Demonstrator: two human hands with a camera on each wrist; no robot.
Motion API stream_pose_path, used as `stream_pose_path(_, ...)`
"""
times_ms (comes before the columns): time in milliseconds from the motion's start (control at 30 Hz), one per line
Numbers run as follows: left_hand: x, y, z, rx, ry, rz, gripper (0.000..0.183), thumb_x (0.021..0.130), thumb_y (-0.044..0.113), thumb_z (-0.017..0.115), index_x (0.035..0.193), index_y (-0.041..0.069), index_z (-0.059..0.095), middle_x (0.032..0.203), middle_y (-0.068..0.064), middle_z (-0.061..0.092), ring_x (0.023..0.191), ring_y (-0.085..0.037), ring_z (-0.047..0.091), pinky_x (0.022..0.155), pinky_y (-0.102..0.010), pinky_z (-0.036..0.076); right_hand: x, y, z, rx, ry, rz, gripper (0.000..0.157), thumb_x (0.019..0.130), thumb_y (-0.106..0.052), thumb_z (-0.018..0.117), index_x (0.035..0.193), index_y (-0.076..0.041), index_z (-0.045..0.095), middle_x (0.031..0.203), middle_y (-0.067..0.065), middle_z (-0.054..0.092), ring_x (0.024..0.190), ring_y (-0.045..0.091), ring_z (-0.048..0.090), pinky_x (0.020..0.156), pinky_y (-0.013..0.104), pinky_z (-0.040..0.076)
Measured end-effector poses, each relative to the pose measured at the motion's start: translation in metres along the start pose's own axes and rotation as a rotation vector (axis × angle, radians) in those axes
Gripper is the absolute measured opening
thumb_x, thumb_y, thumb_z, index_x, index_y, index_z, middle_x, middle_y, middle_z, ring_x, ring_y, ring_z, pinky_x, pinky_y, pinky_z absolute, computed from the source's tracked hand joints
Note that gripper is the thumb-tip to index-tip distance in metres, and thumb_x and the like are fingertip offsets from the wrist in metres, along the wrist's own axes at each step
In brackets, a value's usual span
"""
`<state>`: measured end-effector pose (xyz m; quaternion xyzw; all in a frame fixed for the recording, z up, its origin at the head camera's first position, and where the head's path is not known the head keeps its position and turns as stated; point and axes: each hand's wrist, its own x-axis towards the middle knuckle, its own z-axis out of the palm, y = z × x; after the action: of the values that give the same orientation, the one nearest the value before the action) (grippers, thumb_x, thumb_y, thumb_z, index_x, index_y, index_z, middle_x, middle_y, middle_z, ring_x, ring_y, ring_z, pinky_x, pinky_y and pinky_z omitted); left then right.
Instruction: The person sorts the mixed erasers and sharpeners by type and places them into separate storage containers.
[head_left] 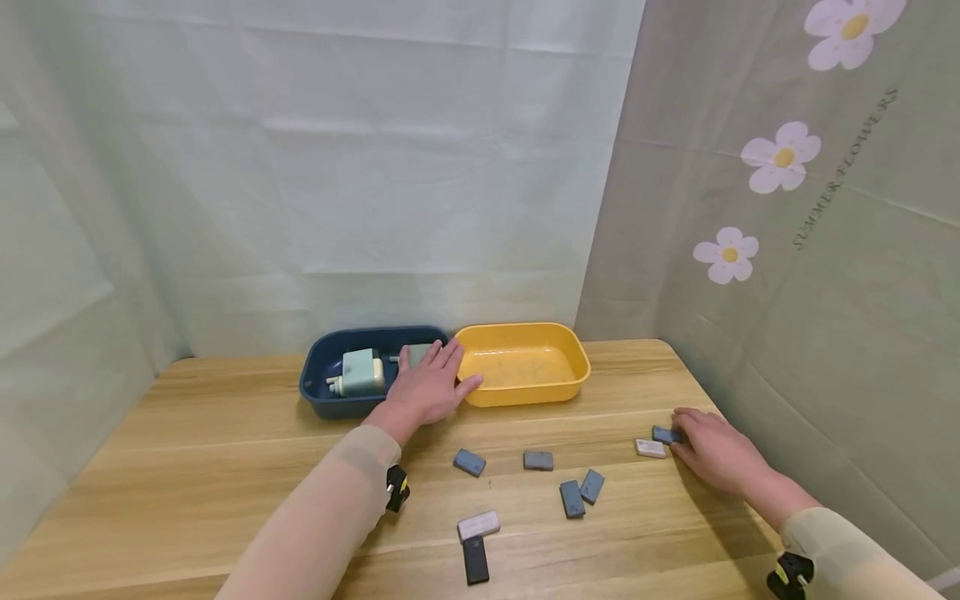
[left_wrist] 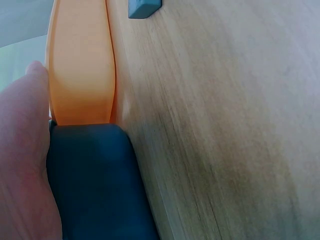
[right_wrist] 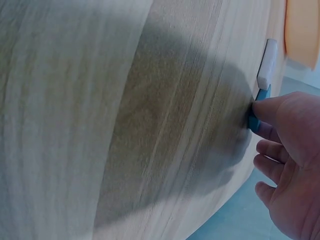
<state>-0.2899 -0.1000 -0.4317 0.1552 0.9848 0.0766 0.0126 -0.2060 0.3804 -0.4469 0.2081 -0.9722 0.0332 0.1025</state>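
Observation:
My left hand (head_left: 426, 390) reaches over the right end of a dark blue tub (head_left: 321, 400), fingers outstretched and holding nothing visible. Under its fingertips a grey-green object (head_left: 422, 354) is partly hidden; whether they touch it I cannot tell. Beside it in the tub lies a pale green bottle (head_left: 358, 372) with a narrow nozzle. At the right of the table, my right hand (head_left: 718, 450) pinches a small blue block (head_left: 663, 435) between thumb and finger; in the right wrist view this block (right_wrist: 254, 120) is at the tabletop. A whitish block (head_left: 650, 449) lies close by it.
A yellow tub (head_left: 525, 395) stands right of the blue one. On the wooden table (head_left: 225, 467) lie several blue-grey blocks (head_left: 572, 499), a whitish block (head_left: 478, 525) and a black block (head_left: 476, 560). Fabric curtains (head_left: 375, 167) hang behind and at the sides.

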Motion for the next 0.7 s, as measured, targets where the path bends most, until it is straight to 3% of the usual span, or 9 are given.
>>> stream_pose_path(200, -0.001, 0.0014, -0.0022, -0.026, -0.01, -0.006, 0.092, 0.111, 0.076, 0.026, 0.179, 0.014, 0.017, 0.186, -0.003, 0.009, 0.17, -0.032, 0.008, 0.129, -0.073, -0.007, -0.0003, -0.0007, 0.0005, 0.009, 0.014, 0.012, 0.021, 0.094, -0.01, 0.087, 0.107, -0.003, 0.072, 0.129, 0.028, 0.071, 0.114, 0.049, 0.07, 0.097, 0.063, 0.058)
stream_pose_path(433, -0.0017, 0.0015, -0.0021, -0.002, -0.002, -0.001, 0.092, 0.111, 0.076, 0.025, 0.178, 0.013, 0.019, 0.185, -0.004, 0.011, 0.17, -0.033, 0.011, 0.129, -0.074, 0.0, 0.0003, -0.0014, -0.0014, 0.004, 0.021, 0.014, 0.021, 0.094, -0.011, 0.088, 0.105, -0.004, 0.071, 0.127, 0.026, 0.071, 0.113, 0.047, 0.071, 0.095, 0.061, 0.06)
stream_pose_path(700, -0.0012, 0.0015, -0.0021, -0.005, -0.011, -0.01, 0.092, 0.111, 0.077, 0.025, 0.178, 0.014, 0.018, 0.186, -0.003, 0.01, 0.17, -0.032, 0.01, 0.13, -0.074, 0.0, 0.0034, -0.0043, -0.0071, -0.005, 0.048, 0.023, 0.024, 0.094, -0.011, 0.088, 0.108, 0.001, 0.072, 0.129, 0.029, 0.07, 0.113, 0.047, 0.071, 0.093, 0.061, 0.06)
